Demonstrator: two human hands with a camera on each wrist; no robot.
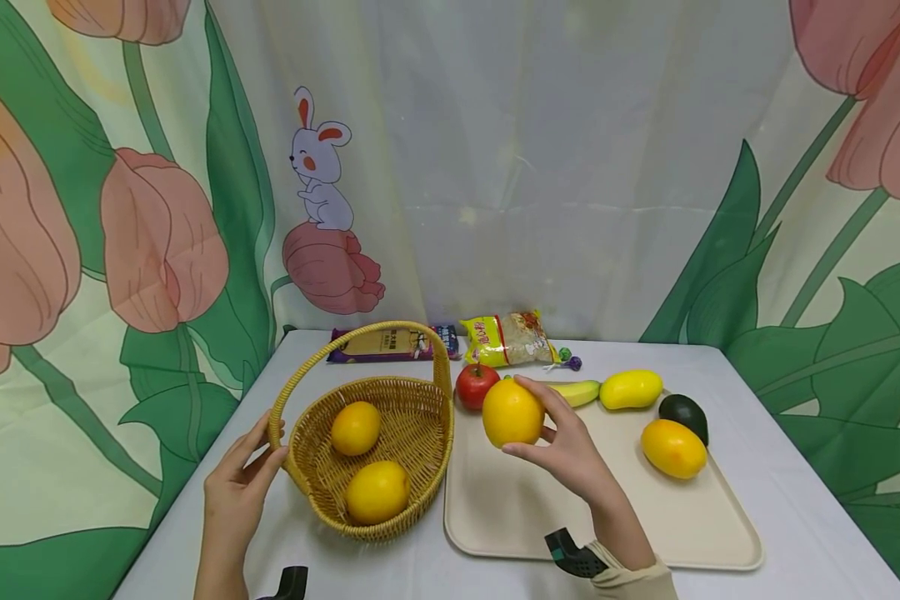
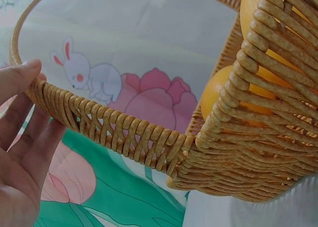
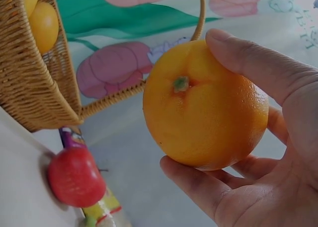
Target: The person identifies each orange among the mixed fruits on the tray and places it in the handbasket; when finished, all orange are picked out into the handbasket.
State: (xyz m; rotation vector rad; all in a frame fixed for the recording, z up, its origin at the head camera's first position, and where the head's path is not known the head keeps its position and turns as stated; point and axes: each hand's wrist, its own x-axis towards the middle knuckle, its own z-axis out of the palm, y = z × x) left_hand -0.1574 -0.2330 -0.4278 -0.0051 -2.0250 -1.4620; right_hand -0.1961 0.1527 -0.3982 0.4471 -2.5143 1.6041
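Nearest the camera are the left hand (image 1: 240, 483) and the right hand (image 1: 570, 442). Beside a beige tray (image 1: 495, 517) is a wicker basket (image 1: 412, 433), whose handle (image 1: 442, 367) the left hand pinches; above the tray's left part, the right hand holds one orange (image 1: 513, 414) between thumb and fingers.

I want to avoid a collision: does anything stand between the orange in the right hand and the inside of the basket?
No loose thing shows between the orange and the basket; only its right rim lies across the path. The handle's right end rises farther back, and the red fruit sits behind.
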